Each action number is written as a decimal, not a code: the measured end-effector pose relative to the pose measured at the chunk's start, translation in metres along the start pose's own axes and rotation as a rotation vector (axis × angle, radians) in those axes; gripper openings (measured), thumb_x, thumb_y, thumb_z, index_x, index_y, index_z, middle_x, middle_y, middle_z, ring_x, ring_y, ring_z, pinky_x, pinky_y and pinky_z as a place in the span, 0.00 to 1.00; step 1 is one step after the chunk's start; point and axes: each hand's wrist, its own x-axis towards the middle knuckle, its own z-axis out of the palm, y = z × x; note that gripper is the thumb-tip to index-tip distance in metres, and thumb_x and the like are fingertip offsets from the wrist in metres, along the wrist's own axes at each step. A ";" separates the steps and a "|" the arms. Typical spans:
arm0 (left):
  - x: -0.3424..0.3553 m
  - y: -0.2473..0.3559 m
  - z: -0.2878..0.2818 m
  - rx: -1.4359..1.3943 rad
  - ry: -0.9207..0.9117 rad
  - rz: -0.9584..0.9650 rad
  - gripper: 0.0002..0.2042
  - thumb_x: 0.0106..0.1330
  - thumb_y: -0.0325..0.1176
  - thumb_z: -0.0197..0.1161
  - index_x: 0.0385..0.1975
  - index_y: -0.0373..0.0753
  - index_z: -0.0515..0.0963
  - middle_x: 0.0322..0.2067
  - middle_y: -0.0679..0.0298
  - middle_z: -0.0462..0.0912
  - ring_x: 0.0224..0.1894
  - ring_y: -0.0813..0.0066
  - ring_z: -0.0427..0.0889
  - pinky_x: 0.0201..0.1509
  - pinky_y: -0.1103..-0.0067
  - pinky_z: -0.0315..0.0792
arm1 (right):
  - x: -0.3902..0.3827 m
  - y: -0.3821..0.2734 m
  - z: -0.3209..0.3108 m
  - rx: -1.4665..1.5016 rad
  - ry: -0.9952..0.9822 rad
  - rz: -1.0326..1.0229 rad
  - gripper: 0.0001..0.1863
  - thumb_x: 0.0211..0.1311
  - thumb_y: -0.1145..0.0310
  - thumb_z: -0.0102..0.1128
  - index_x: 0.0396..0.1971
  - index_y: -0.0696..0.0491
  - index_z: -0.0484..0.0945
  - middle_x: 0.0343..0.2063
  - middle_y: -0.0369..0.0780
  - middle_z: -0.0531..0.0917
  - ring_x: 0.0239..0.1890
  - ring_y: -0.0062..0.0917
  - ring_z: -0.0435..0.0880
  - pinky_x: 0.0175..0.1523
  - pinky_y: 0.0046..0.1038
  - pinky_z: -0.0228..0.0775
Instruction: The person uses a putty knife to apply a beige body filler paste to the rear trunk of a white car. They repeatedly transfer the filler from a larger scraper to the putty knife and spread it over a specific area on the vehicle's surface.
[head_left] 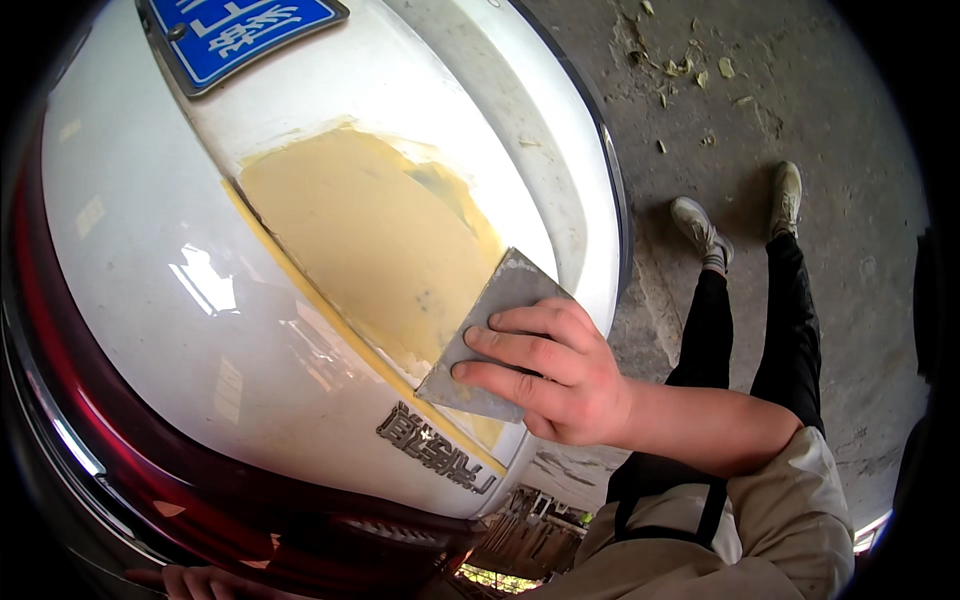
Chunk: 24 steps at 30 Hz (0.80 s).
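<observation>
In my right hand (565, 375) is a flat grey filler spreader (485, 345), gripped with the fingers laid across its face. Its edge presses on a patch of beige body filler (365, 235) on the white car panel (130, 240). The filler is mostly smooth, with yellower, thinner edges and a few small dark spots near the spreader. Low at the left rim, my left hand (195, 583) shows only in part and in shade; its fingers appear to lie on the car by the dark red tail light (110, 420).
A yellow filler strip (300, 280) follows the panel seam beside metal lettering (430, 445). A blue number plate (250, 35) sits at the top. To the right, my legs and shoes (700, 230) stand on a concrete floor (850, 330) with scattered flakes (725, 68).
</observation>
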 end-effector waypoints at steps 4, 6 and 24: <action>0.000 0.002 -0.003 -0.027 -0.043 -0.036 0.16 0.75 0.42 0.46 0.27 0.39 0.64 0.22 0.68 0.62 0.21 0.77 0.61 0.24 0.79 0.60 | -0.004 -0.001 -0.002 0.018 -0.005 0.001 0.23 0.40 0.77 0.55 0.43 0.54 0.82 0.45 0.41 0.81 0.45 0.33 0.76 0.46 0.32 0.66; 0.001 0.000 -0.001 -0.023 -0.041 -0.034 0.16 0.75 0.42 0.46 0.27 0.39 0.64 0.22 0.68 0.62 0.21 0.77 0.61 0.23 0.79 0.59 | -0.008 0.001 -0.003 0.019 -0.015 -0.004 0.23 0.40 0.76 0.55 0.43 0.55 0.82 0.46 0.41 0.80 0.45 0.33 0.76 0.46 0.33 0.66; -0.002 -0.006 -0.001 -0.009 -0.035 -0.008 0.16 0.75 0.44 0.46 0.26 0.41 0.63 0.20 0.69 0.61 0.19 0.78 0.58 0.21 0.81 0.58 | -0.048 0.003 0.003 -0.031 -0.051 -0.040 0.20 0.44 0.75 0.60 0.43 0.51 0.84 0.47 0.39 0.81 0.45 0.33 0.77 0.47 0.33 0.69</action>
